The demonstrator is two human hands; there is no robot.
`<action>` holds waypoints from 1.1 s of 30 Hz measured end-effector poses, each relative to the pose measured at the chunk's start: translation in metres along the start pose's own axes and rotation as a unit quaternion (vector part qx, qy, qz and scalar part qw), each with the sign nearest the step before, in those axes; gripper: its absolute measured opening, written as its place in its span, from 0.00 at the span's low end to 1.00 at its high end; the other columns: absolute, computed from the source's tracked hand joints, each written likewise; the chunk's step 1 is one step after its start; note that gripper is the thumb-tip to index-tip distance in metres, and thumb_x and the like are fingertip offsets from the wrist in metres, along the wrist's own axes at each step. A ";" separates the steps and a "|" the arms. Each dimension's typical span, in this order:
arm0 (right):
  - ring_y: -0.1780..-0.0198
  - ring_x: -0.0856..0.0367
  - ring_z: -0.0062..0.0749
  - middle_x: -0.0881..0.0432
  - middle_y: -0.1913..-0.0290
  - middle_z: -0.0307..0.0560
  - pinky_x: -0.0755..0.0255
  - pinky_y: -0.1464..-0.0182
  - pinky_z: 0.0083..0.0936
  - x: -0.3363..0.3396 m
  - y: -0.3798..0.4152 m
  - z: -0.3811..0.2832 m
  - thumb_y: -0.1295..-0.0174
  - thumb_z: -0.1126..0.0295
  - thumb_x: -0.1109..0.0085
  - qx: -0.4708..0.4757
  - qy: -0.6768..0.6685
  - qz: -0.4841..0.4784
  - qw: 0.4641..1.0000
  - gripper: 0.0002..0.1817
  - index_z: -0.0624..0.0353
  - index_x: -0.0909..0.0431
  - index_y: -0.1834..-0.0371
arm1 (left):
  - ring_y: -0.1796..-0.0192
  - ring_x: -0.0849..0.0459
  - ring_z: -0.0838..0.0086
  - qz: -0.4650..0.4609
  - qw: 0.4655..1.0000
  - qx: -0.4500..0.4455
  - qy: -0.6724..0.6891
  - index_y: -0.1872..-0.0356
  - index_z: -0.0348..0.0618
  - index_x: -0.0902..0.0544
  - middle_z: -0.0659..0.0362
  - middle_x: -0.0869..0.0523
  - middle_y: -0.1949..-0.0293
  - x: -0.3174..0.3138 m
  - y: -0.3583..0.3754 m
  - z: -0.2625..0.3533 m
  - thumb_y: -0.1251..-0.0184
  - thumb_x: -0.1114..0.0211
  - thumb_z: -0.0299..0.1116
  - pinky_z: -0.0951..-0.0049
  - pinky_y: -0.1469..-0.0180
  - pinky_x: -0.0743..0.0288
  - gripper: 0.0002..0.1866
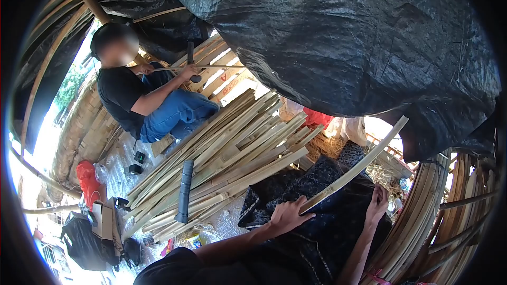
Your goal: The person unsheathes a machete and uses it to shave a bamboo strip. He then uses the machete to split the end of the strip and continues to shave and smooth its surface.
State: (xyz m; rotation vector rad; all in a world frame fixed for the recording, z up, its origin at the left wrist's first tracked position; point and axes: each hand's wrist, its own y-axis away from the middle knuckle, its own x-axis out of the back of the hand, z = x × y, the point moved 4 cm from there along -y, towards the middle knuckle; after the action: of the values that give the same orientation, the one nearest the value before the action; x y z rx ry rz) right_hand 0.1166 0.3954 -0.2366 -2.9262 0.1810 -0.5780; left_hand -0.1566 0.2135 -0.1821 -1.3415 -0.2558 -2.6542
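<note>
A long pale bamboo strip (354, 169) slants from my lap up toward the right. My left hand (288, 215) grips its near end, fingers wrapped over it. My right hand (377, 203) lies just below the strip on the dark patterned cloth (322, 179) covering my lap. Its fingers curl over the cloth, and I cannot see whether they hold anything. A big pile of split bamboo strips (227, 153) spreads out in front of me, with a dark cylindrical tool (185, 190) lying across it.
Another person (142, 95) in a black shirt and blue jeans sits beyond the pile, holding a thin strip and a dark tool (190, 55). A black tarp (343, 37) hangs overhead. A red bag (87, 182), a cardboard box (103, 219) and woven bamboo walls (443, 216) surround us.
</note>
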 end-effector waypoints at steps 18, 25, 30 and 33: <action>0.51 0.12 0.37 0.13 0.51 0.53 0.21 0.46 0.32 -0.001 -0.001 0.005 0.24 0.72 0.42 0.019 -0.003 0.008 1.000 0.12 0.65 0.17 0.44 | 0.66 0.11 0.46 -0.005 1.000 0.004 -0.007 0.50 0.44 0.25 0.48 0.12 0.74 0.001 -0.001 0.001 0.36 0.29 0.61 0.50 0.64 0.16 0.31; 0.50 0.13 0.31 0.12 0.51 0.52 0.23 0.43 0.26 0.000 -0.001 0.002 0.23 0.71 0.44 0.008 0.005 0.002 1.000 0.12 0.67 0.18 0.45 | 0.66 0.10 0.47 -0.007 1.000 0.006 -0.007 0.51 0.44 0.25 0.48 0.13 0.74 0.002 -0.001 0.002 0.36 0.28 0.60 0.51 0.63 0.16 0.30; 0.50 0.13 0.32 0.12 0.51 0.52 0.23 0.43 0.27 0.000 -0.001 0.003 0.23 0.71 0.43 0.010 0.001 0.003 1.000 0.12 0.67 0.18 0.45 | 0.67 0.11 0.47 -0.004 1.000 0.002 -0.008 0.52 0.44 0.25 0.49 0.13 0.74 0.003 -0.001 0.003 0.35 0.29 0.60 0.51 0.64 0.17 0.29; 0.50 0.12 0.33 0.12 0.51 0.52 0.22 0.43 0.27 0.000 -0.002 0.003 0.23 0.71 0.43 0.009 0.000 0.002 1.000 0.12 0.67 0.18 0.45 | 0.67 0.11 0.47 -0.004 1.000 0.004 -0.009 0.52 0.44 0.25 0.48 0.13 0.74 0.004 -0.001 0.004 0.35 0.29 0.61 0.51 0.65 0.17 0.30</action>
State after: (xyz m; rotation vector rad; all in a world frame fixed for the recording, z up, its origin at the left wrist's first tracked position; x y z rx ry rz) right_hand 0.1180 0.3975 -0.2392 -2.9078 0.1817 -0.5771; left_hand -0.1563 0.2153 -0.1763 -1.3643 -0.2743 -2.6468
